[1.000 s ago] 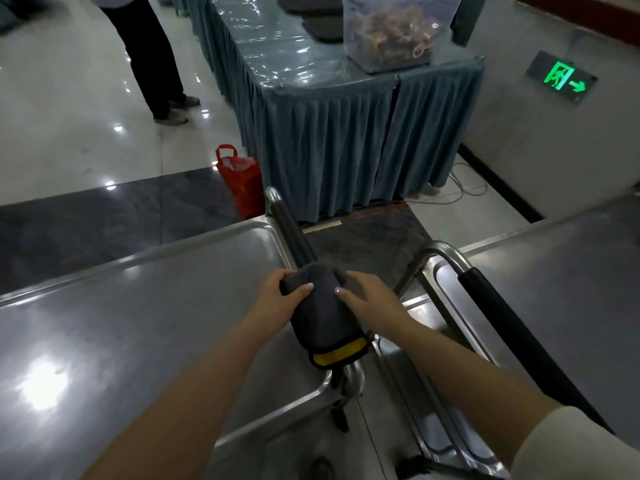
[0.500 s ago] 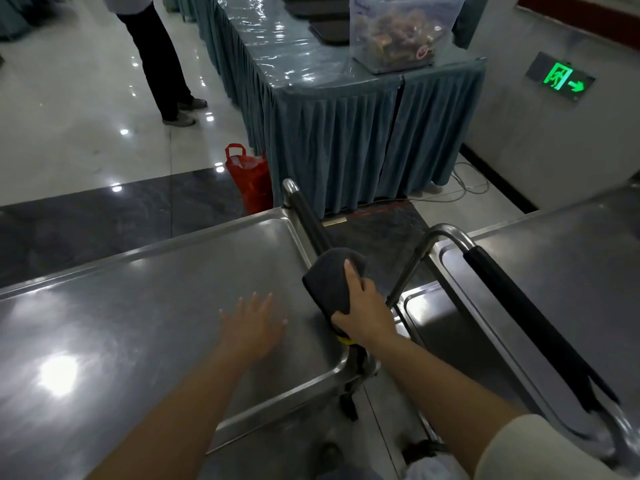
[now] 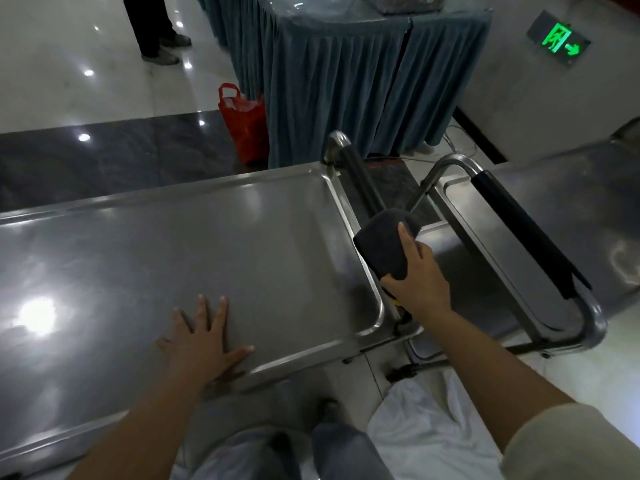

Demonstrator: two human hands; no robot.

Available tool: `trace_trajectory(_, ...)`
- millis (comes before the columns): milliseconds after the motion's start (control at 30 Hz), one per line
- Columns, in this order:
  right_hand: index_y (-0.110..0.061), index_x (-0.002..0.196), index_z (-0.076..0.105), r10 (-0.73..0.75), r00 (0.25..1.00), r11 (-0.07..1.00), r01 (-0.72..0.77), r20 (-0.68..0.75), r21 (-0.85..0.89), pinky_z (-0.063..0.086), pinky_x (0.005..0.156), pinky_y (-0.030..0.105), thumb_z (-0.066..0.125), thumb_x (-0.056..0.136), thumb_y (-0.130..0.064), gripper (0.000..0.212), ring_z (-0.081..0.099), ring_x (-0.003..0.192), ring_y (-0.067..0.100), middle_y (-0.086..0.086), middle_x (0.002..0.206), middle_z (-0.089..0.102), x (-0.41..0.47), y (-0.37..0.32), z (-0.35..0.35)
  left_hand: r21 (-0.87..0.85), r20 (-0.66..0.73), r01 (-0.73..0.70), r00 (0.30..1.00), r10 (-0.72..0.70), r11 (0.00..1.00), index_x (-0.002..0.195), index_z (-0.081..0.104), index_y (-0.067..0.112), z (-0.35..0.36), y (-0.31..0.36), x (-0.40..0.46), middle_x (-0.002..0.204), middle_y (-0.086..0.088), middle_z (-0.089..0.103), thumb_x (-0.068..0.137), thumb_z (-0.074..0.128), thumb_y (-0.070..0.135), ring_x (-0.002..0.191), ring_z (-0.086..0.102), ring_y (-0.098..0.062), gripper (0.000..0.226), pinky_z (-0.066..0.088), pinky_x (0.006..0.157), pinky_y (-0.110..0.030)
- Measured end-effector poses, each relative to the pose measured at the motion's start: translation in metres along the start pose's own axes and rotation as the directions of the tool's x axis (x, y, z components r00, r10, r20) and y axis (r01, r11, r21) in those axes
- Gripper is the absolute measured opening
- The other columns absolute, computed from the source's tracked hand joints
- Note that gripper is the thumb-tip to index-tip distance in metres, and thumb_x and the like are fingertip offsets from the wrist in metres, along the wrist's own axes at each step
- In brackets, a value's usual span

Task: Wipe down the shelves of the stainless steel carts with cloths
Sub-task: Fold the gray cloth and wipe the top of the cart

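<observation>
A stainless steel cart's top shelf (image 3: 145,258) fills the left and middle of the head view. My left hand (image 3: 204,341) lies flat on it near its front rim, fingers spread, holding nothing. A folded dark grey cloth (image 3: 382,244) with a yellow edge is draped over the cart's black handle bar (image 3: 360,181) at the shelf's right end. My right hand (image 3: 415,278) grips the cloth on the bar. A second steel cart (image 3: 540,209) stands to the right, its own black handle (image 3: 526,230) close beside my right hand.
A table with a blue-grey skirt (image 3: 346,81) stands behind the carts, with a red bag (image 3: 244,123) on the floor at its corner. A person's legs (image 3: 152,26) stand at the far left. A white cloth (image 3: 422,424) lies on the floor by my feet.
My left hand let go of the cloth and came down flat on the shelf. My right hand stayed on the cloth on the handle bar. The view tilted downward.
</observation>
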State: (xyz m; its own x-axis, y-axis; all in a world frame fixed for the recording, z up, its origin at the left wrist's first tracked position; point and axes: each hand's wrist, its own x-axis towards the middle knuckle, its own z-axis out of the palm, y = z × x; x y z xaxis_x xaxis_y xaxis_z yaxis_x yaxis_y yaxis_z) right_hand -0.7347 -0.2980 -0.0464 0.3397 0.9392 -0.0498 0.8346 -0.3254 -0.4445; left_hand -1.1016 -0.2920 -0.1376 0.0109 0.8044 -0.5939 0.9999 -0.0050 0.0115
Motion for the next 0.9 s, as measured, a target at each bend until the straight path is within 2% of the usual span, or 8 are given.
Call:
trace_trajectory(233, -0.055, 0.140, -0.001, 0.028, 0.999, 1.000, -0.028, 0.023, -0.012, 0.048, 0.078, 0.041, 0.067, 0.073, -0.035, 0.098, 0.052, 0.105, 0.029, 0.007, 0.133, 0.035, -0.023, 0.031, -0.018, 0.001, -0.016, -0.030, 0.999, 0.030, 1.000, 0.140, -0.035, 0.039, 0.029, 0.022, -0.025, 0.155, -0.002, -0.034, 0.064, 0.031, 0.095, 0.142, -0.020, -0.046, 0.115, 0.014, 0.106, -0.074)
trace_trajectory(367, -0.055, 0.140, -0.001, 0.010, 1.000, 0.999, -0.009, 0.013, -0.045, 0.045, 0.072, 0.037, 0.066, 0.071, -0.037, 0.098, 0.052, 0.098, 0.028, 0.007, 0.133, 0.035, -0.036, 0.055, -0.027, -0.001, -0.026, -0.021, 0.999, 0.021, 1.000, 0.124, -0.049, 0.035, 0.044, 0.039, -0.040, 0.154, -0.002, -0.036, 0.064, 0.029, 0.095, 0.141, -0.022, -0.046, 0.116, 0.014, 0.106, -0.074)
trace_trajectory(500, -0.053, 0.141, 0.000, -0.009, 1.000, 0.998, 0.011, 0.017, -0.067, 0.047, 0.071, 0.038, 0.066, 0.072, -0.036, 0.097, 0.048, 0.092, 0.024, 0.008, 0.132, 0.036, -0.053, 0.085, -0.039, -0.007, -0.028, -0.017, 0.999, 0.017, 1.000, 0.120, -0.052, 0.035, 0.062, 0.062, -0.060, 0.153, -0.002, -0.038, 0.064, 0.028, 0.095, 0.141, -0.024, -0.045, 0.115, 0.010, 0.106, -0.074)
trace_trajectory(700, -0.049, 0.144, -0.001, -0.004, 1.000, 0.998, 0.006, 0.031, -0.069, 0.052, 0.078, 0.045, 0.065, 0.075, -0.036, 0.097, 0.052, 0.098, 0.030, 0.010, 0.134, 0.033, -0.076, 0.133, -0.065, -0.002, -0.043, -0.046, 0.998, 0.046, 0.999, 0.140, -0.035, 0.038, 0.081, 0.108, -0.094, 0.155, -0.002, -0.034, 0.065, 0.028, 0.094, 0.143, -0.022, -0.041, 0.113, 0.009, 0.105, -0.076)
trace_trajectory(900, -0.040, 0.148, 0.004, 0.003, 1.000, 0.996, -0.001, 0.016, -0.092, 0.049, 0.084, 0.045, 0.067, 0.077, -0.034, 0.095, 0.051, 0.106, 0.036, 0.014, 0.136, 0.034, -0.077, 0.180, -0.091, -0.018, -0.054, -0.066, 0.996, 0.065, 0.998, 0.146, -0.026, 0.036, 0.099, 0.166, -0.122, 0.155, -0.004, -0.034, 0.066, 0.024, 0.094, 0.142, -0.026, -0.040, 0.111, 0.004, 0.105, -0.077)
